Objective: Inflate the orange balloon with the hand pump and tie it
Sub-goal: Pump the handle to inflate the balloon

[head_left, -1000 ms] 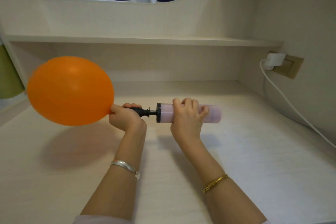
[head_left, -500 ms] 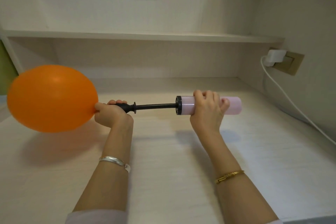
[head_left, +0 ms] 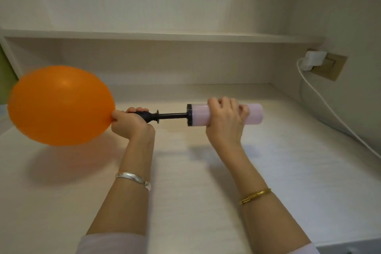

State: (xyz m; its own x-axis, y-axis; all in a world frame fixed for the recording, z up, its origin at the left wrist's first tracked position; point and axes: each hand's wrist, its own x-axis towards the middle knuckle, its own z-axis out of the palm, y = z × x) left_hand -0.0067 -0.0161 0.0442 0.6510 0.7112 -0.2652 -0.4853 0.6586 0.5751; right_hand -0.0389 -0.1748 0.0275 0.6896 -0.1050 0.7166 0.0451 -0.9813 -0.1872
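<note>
The orange balloon [head_left: 60, 105] is inflated and hangs in the air at the left, above the desk. My left hand [head_left: 129, 122] grips the balloon's neck over the black nozzle of the hand pump, so the neck is hidden under my fingers. The pump's black rod [head_left: 172, 116] is partly drawn out of the pale pink barrel [head_left: 254, 116]. My right hand [head_left: 225, 119] is wrapped round the barrel's middle. The pump lies level, held above the desk.
A pale wooden desk [head_left: 206, 181] runs under my arms, with a shelf [head_left: 165, 37] along the back. A white charger [head_left: 314, 60] sits in a wall socket at the right, and its cable [head_left: 338, 117] trails down the right wall.
The barrel went right, drawing the rod far out, and has now come back left, shortening the exposed rod. The balloon swung left, then right again.
</note>
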